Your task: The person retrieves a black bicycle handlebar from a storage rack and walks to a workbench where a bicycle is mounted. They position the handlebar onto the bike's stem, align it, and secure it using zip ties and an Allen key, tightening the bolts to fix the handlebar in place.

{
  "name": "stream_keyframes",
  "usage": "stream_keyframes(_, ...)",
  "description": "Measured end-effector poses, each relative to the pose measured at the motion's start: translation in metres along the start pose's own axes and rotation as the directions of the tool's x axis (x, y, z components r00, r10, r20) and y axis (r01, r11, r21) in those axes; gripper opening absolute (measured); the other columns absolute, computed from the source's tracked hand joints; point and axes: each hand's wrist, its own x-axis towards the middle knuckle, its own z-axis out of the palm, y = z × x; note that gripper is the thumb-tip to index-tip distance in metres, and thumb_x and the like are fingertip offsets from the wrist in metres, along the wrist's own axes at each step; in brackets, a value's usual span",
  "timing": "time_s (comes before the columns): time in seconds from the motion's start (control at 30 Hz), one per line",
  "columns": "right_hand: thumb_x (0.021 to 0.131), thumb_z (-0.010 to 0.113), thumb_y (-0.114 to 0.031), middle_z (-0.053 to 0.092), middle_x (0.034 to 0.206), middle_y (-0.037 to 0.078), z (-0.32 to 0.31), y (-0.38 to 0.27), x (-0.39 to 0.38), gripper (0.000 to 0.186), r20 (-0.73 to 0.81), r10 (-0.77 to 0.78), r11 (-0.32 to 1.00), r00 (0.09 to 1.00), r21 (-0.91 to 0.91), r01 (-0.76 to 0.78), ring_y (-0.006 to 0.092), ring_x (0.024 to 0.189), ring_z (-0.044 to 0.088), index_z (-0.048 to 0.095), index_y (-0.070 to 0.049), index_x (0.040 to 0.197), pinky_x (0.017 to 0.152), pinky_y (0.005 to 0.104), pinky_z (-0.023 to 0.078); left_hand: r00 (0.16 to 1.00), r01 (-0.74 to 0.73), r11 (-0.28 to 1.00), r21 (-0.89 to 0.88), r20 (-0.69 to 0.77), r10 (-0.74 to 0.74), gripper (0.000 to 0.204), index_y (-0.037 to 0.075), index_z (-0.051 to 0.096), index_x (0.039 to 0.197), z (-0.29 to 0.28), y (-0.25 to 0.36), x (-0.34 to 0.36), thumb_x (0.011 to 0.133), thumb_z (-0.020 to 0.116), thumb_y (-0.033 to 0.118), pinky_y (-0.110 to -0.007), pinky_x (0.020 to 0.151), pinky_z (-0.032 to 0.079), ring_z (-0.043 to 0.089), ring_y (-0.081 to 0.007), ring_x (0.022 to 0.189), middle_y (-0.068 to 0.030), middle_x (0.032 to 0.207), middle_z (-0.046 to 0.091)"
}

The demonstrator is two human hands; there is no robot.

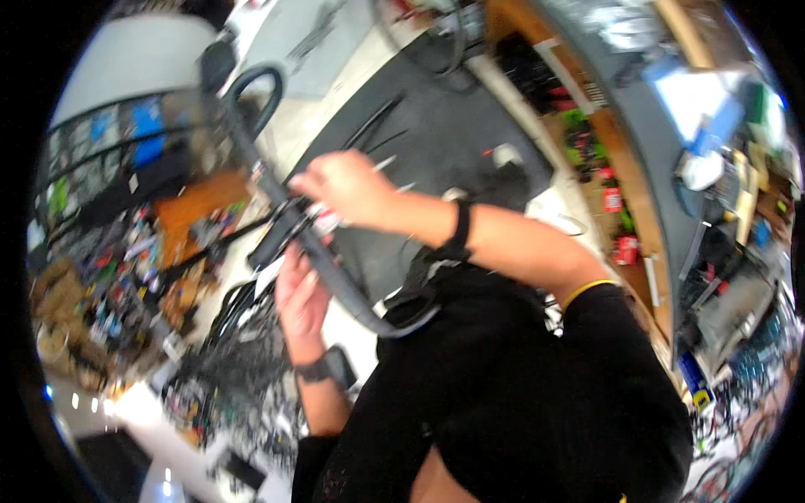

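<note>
A dark drop handlebar (331, 272) of a bicycle runs slantwise through the left middle of the head view. One curved end is at the top left, the other near my black shirt. My left hand (302, 298), with a dark watch on its wrist, reaches up to the bar's middle from below. Its fingers and thumb lie on either side of the bar, their tips partly hidden. Over the bar's centre, my right hand (352, 186) has its fingers curled together in a pinch. Blur hides what they hold. A small white and red piece (325, 220) shows between the hands.
A dark mat (470, 126) covers the floor ahead, with thin dark rods on it. To the right stands a grey-topped workbench (650, 176) with open shelves and crowded tools. Cluttered parts (109, 293) fill the left side. Part of a wheel (444, 50) shows at the top.
</note>
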Motion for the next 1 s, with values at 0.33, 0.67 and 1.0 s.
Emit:
stream_keyframes(0.33, 0.095, 0.052, -0.034, 0.067, 0.077, 0.023, -0.012, -0.007, 0.008, 0.043, 0.231, 0.049, 0.994, 0.972, -0.105, -0.025, 0.0387, 0.078, 0.067, 0.069, 0.003, 0.081, 0.074, 0.0448, 0.052, 0.993, -0.079, 0.997, 0.016, 0.093, 0.077, 0.069, -0.006, 0.025, 0.146, 0.001, 0.001, 0.007, 0.089, 0.061, 0.007, -0.038, 0.105, 0.040, 0.052, -0.0252, 0.124, -0.0197, 0.137, 0.049)
stream_keyframes(0.67, 0.090, 0.057, -0.039, 0.067, 0.084, 0.026, -0.001, -0.007, 0.017, 0.044, 0.138, 0.116, 0.976, 0.984, -0.198, -0.088, 0.0421, 0.085, 0.066, 0.071, 0.003, 0.085, 0.079, 0.0473, 0.051, 0.981, -0.132, 0.991, 0.009, 0.146, 0.129, 0.064, -0.007, 0.026, 0.145, -0.006, -0.006, 0.009, 0.090, 0.058, 0.005, -0.042, 0.110, 0.034, 0.047, -0.0288, 0.128, -0.0215, 0.141, 0.044)
stream_keyframes(1.0, 0.095, 0.048, -0.049, 0.068, 0.093, 0.025, -0.002, -0.013, 0.011, 0.054, 0.151, 0.192, 0.957, 0.970, -0.246, -0.151, 0.0397, 0.092, 0.066, 0.072, 0.000, 0.092, 0.084, 0.0473, 0.051, 0.972, -0.122, 0.992, 0.030, 0.204, 0.113, 0.058, -0.007, 0.029, 0.146, -0.008, -0.002, 0.010, 0.095, 0.053, 0.005, -0.040, 0.112, 0.032, 0.047, -0.0267, 0.128, -0.0219, 0.141, 0.046)
